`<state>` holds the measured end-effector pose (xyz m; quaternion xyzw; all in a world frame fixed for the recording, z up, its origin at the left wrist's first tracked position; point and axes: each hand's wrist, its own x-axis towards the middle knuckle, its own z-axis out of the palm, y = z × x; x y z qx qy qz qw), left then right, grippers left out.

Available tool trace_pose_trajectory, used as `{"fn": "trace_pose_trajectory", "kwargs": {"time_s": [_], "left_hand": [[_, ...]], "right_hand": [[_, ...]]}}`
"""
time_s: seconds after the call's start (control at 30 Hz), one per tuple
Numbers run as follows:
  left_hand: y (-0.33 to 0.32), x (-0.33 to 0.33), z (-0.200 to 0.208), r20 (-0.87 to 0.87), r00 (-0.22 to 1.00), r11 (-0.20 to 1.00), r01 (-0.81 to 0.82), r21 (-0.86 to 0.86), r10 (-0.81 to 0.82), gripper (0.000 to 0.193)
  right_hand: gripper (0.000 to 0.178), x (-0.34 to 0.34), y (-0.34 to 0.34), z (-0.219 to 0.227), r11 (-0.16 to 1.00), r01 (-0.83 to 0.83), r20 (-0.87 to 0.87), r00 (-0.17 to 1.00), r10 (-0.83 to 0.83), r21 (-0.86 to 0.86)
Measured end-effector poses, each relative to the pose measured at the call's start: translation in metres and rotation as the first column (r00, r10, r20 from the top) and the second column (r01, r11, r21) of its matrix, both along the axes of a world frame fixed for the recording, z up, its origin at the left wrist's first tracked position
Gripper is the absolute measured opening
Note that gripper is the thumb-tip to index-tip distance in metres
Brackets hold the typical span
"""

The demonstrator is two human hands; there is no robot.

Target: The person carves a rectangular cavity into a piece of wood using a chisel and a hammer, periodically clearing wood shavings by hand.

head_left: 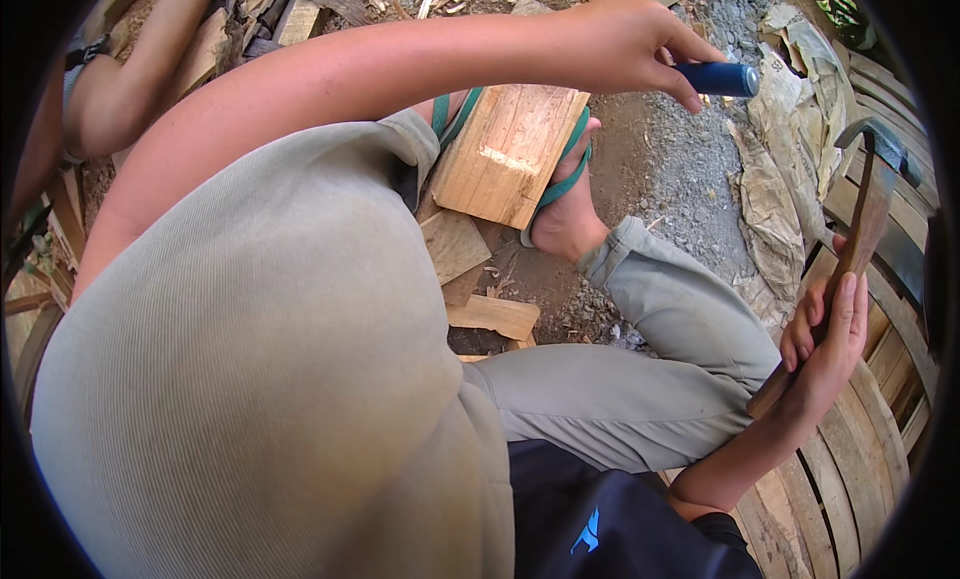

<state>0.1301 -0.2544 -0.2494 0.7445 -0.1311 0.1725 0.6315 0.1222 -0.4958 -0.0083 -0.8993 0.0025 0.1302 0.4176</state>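
Observation:
My left arm stretches across my raised knee, and my left hand is closed round a short blue cylinder with a pale round end; its exact kind I cannot make out. At the right, my right hand grips the wooden handle of an adze, whose dark curved metal head points up and away from me. Between my feet stands a tilted wooden block, with a pale, freshly cut patch on its upper face. Neither hand touches the block.
Wood offcuts lie on the dirt below the block. Grey gravel and a crumpled sheet are to the right. Wooden slats curve along the right side. At the upper left, another person's bare limb shows beside scrap wood.

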Motion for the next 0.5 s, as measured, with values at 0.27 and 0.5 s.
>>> {"fn": "trace_pose_trajectory", "kwargs": {"time_s": [0.27, 0.5], "left_hand": [[-0.0001, -0.0026, -0.007, -0.011, 0.999, 0.998, 0.052, 0.02, -0.052, 0.049], [-0.0031, -0.0021, -0.0081, -0.005, 1.0, 0.999, 0.03, 0.013, -0.03, 0.049]], "right_hand": [[0.041, -0.0042, 0.0058, -0.0067, 0.996, -0.079, -0.02, 0.997, 0.078, -0.045], [0.04, -0.0062, 0.0042, -0.0089, 0.99, -0.132, -0.04, 0.991, 0.129, -0.056]]}}
